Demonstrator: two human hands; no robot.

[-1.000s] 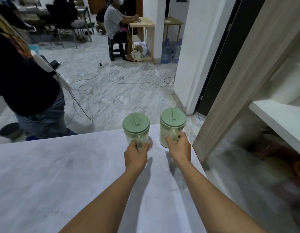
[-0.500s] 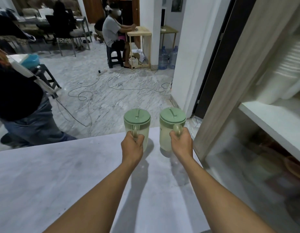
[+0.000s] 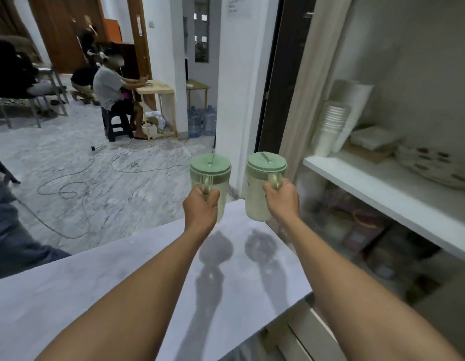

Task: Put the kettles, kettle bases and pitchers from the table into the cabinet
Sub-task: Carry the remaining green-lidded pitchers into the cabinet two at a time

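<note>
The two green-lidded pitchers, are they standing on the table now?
No, each hand holds a pitcher lifted above the table, with shadows beneath.

- Dim, even indoor light with a greenish-grey cast; no bright glare.
- Light falls from above and ahead: soft dark shadows of the two pitchers and both forearms lie on the counter [image 3: 122,295] below the hands.
- Lower cabinet shelf [image 3: 382,188] contents are smeared with blur; upper shelf items are soft.
- Wide-angle bending tilts the door frames and stretches the arms at the bottom corners.
- The far room is soft and grainy.
</note>
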